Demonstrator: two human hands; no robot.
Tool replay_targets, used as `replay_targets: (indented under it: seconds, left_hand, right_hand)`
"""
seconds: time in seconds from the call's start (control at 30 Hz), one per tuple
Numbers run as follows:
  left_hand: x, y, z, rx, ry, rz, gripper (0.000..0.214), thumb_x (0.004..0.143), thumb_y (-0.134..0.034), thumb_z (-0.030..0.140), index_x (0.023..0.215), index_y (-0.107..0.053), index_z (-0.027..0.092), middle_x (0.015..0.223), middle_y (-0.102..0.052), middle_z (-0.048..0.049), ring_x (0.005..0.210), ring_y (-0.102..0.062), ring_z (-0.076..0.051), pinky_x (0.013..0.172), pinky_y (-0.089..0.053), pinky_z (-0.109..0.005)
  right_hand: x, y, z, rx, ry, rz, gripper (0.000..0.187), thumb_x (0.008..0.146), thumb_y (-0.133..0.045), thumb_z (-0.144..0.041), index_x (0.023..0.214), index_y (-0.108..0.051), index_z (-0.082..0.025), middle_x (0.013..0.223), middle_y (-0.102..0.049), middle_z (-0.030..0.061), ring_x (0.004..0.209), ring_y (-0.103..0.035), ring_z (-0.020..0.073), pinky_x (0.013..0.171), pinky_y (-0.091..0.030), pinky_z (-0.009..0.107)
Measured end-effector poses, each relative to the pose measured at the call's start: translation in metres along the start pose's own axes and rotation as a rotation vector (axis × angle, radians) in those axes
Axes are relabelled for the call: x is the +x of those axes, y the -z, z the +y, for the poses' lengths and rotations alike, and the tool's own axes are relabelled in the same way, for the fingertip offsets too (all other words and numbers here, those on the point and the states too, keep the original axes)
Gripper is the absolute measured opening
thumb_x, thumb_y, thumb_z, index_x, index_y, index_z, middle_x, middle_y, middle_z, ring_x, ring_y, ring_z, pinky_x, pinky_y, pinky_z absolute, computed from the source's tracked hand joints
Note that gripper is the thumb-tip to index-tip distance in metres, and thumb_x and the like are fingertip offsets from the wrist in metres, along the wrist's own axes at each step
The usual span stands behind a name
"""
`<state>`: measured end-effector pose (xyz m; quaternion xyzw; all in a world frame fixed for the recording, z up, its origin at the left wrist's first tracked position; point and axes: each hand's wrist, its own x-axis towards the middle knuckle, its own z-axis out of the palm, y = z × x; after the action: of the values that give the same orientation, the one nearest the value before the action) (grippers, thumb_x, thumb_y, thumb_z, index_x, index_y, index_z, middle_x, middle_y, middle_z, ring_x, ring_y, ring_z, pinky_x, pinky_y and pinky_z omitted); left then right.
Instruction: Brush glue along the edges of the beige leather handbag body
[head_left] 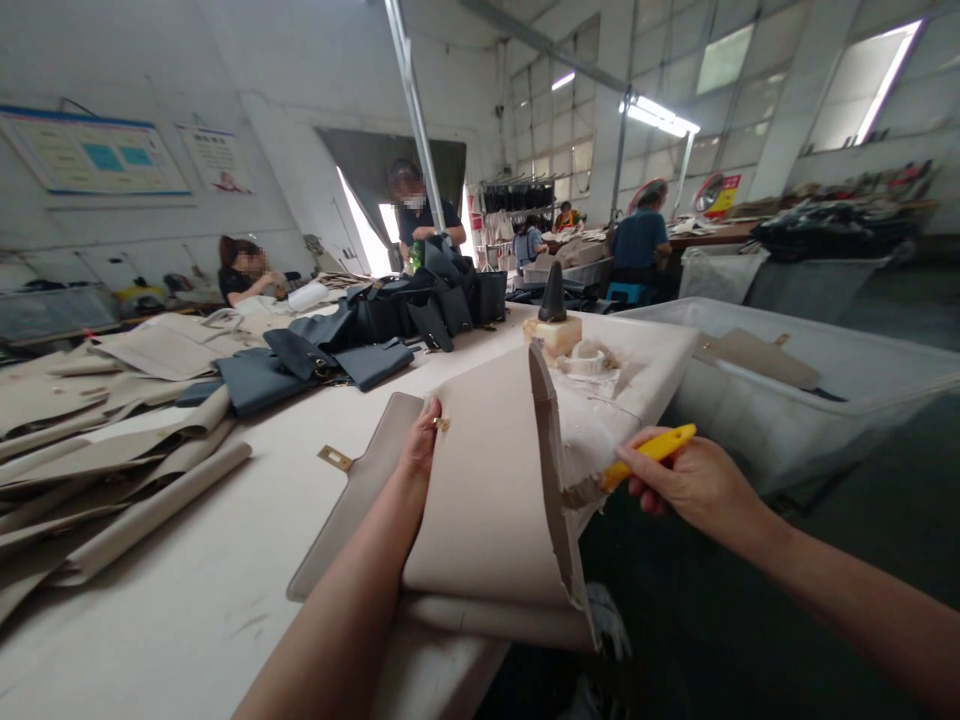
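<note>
A beige leather bag piece stands on edge at the near side of the work table. My left hand grips its top left edge, fingers closed round it beside a small gold fitting. My right hand is closed on a yellow-handled brush; the brush's bristles touch the piece's raw right edge. Under the piece lies a beige flap with a gold clasp.
Beige leather sheets and dark blue bag parts are heaped to the left and middle. A black cone on a block stands behind the piece. A large grey plastic bin sits to the right. Other people work at the far tables.
</note>
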<state>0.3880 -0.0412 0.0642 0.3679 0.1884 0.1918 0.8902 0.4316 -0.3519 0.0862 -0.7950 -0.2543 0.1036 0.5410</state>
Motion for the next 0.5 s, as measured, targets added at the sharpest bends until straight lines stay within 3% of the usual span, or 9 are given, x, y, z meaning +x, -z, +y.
replay_targets:
  seconds: [0.07, 0.23, 0.33, 0.5]
  left_hand:
    - [0.002, 0.002, -0.001, 0.007, 0.001, -0.006, 0.035, 0.096, -0.047, 0.026, 0.127, -0.059, 0.014, 0.078, -0.074, -0.0038, 0.070, -0.071, -0.018, 0.083, -0.057, -0.029]
    - [0.007, 0.007, -0.003, -0.006, -0.020, -0.035, 0.030, 0.095, -0.052, 0.026, 0.119, -0.063, 0.014, 0.077, -0.074, -0.0039, 0.071, -0.071, -0.016, 0.078, -0.056, -0.023]
    - [0.008, 0.008, -0.004, 0.011, -0.047, -0.048, 0.032, 0.093, -0.055, 0.026, 0.122, -0.062, 0.015, 0.078, -0.074, -0.0037, 0.074, -0.071, -0.018, 0.080, -0.056, -0.025]
    - [0.005, 0.007, -0.004, 0.056, 0.013, -0.070, 0.033, 0.095, -0.049, 0.032, 0.117, -0.063, 0.013, 0.079, -0.073, -0.0053, 0.072, -0.071, -0.020, 0.081, -0.058, -0.031]
  right_hand:
    - [0.009, 0.001, 0.000, -0.011, 0.007, 0.051, 0.053, 0.068, -0.065, -0.071, 0.071, -0.062, -0.019, 0.056, -0.062, 0.0020, 0.043, -0.057, 0.0138, 0.041, -0.048, 0.022]
    - [0.027, -0.001, 0.001, -0.010, -0.019, 0.021, 0.059, 0.062, -0.065, -0.078, 0.058, -0.058, -0.020, 0.049, -0.060, 0.0036, 0.039, -0.055, 0.0151, 0.037, -0.046, 0.024]
    - [0.026, -0.001, 0.000, -0.007, 0.016, 0.051, 0.056, 0.065, -0.066, -0.074, 0.066, -0.061, -0.019, 0.055, -0.063, 0.0033, 0.042, -0.057, 0.0142, 0.041, -0.048, 0.023]
    - [0.010, -0.003, 0.002, -0.023, -0.057, -0.046, 0.053, 0.066, -0.065, -0.072, 0.064, -0.060, -0.019, 0.051, -0.061, 0.0029, 0.040, -0.056, 0.0148, 0.038, -0.045, 0.022]
